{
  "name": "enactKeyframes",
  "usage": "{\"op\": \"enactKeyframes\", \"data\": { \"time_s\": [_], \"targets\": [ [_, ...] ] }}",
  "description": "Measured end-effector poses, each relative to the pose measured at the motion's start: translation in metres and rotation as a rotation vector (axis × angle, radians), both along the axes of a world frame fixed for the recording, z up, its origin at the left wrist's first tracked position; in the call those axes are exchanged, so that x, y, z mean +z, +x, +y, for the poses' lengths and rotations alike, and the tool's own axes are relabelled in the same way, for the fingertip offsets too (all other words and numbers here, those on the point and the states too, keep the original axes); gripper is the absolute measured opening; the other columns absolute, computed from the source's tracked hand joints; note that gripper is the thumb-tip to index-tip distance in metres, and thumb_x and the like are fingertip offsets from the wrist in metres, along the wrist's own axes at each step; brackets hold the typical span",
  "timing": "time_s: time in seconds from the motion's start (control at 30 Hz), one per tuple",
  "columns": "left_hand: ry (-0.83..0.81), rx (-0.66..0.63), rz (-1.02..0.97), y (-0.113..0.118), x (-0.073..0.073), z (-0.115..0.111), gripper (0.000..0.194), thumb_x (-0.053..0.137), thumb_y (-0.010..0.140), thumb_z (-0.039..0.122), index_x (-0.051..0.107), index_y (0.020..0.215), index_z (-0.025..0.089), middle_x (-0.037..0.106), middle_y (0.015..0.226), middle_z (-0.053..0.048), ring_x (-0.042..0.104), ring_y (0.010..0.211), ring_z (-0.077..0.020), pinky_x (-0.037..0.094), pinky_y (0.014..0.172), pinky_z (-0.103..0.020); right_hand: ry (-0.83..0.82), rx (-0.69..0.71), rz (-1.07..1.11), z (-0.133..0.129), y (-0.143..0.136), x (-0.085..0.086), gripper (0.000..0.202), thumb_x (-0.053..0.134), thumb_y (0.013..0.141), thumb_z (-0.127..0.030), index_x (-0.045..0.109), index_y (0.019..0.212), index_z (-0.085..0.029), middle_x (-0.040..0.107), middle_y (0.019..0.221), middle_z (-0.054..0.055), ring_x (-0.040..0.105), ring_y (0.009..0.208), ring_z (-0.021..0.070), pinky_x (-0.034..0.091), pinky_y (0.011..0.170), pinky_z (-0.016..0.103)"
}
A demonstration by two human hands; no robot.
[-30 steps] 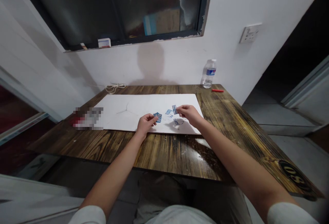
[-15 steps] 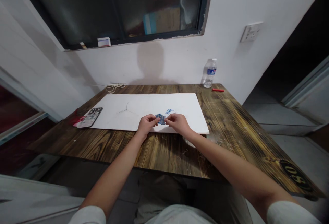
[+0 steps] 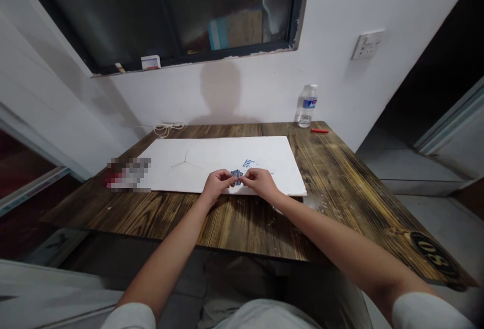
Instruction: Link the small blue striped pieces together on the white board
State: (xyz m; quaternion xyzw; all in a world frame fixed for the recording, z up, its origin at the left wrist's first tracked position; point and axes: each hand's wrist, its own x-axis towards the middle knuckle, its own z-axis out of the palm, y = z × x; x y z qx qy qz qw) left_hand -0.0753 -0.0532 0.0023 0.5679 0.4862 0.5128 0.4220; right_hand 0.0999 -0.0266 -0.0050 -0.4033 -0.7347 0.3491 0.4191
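Note:
Small blue patterned pieces (image 3: 236,174) are held up between my two hands, over the front edge of a white board (image 3: 215,152). My left hand (image 3: 217,184) pinches them from the left, thumb and fingers together. From the right, my right hand (image 3: 260,180) pinches their other side. Just beyond my right hand, a blue ladder-like piece (image 3: 248,163) lies on the board. Thin dark strands (image 3: 185,160) lie on the board's left half. How many pieces are held cannot be made out.
The board lies on a dark wooden table (image 3: 151,215). At the back right stand a water bottle (image 3: 307,107) and a red stick (image 3: 319,131). A white cable (image 3: 168,128) is coiled at the back left. A pixelated patch covers the table's left side.
My hands have drawn slightly closer together around the blue pieces, and less of the pieces shows between my fingers. The view has shifted a little.

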Motion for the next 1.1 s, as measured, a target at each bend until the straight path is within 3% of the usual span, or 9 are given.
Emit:
{"op": "enactKeyframes", "data": {
  "time_s": [0.37, 0.67, 0.87, 1.1],
  "targets": [
    [0.008, 0.052, 0.001, 0.0, 0.0, 0.002, 0.03, 0.077, 0.06, 0.038, 0.057, 0.063, 0.016, 0.059, 0.054, 0.002, 0.052, 0.049, -0.0109, 0.038, 0.051, -0.023, -0.035, 0.068, 0.058, 0.014, 0.01, 0.007, 0.034, 0.059, 0.075, -0.049, 0.062, 0.064, -0.017, 0.064, 0.061, 0.002, 0.054, 0.053, 0.0112, 0.038, 0.051, 0.021],
    [0.004, 0.11, -0.008, -0.001, 0.001, 0.002, 0.032, 0.077, 0.058, 0.04, 0.057, 0.065, 0.016, 0.06, 0.055, 0.002, 0.052, 0.048, -0.0102, 0.037, 0.049, -0.022, -0.041, -0.121, 0.126, 0.054, 0.054, 0.018, 0.034, 0.06, 0.074, -0.05, 0.062, 0.068, -0.016, 0.065, 0.064, 0.004, 0.057, 0.055, 0.0131, 0.042, 0.054, 0.023],
    [0.001, 0.12, -0.005, -0.002, -0.001, 0.004, 0.033, 0.077, 0.057, 0.041, 0.057, 0.066, 0.016, 0.06, 0.054, 0.002, 0.052, 0.048, -0.0101, 0.037, 0.049, -0.022, 0.064, -0.242, -0.249, 0.068, 0.081, 0.02, 0.024, 0.06, 0.076, -0.039, 0.067, 0.072, -0.017, 0.069, 0.074, 0.004, 0.059, 0.064, 0.0147, 0.039, 0.058, 0.024],
    [0.003, 0.121, 0.015, -0.001, 0.0, 0.004, 0.033, 0.077, 0.058, 0.041, 0.056, 0.064, 0.016, 0.059, 0.054, 0.002, 0.052, 0.047, -0.01, 0.037, 0.048, -0.021, 0.108, -0.127, -0.696, 0.068, 0.087, 0.018, 0.02, 0.065, 0.073, -0.034, 0.072, 0.087, -0.021, 0.071, 0.09, 0.006, 0.061, 0.08, 0.0183, 0.039, 0.064, 0.024]
  ]
}}
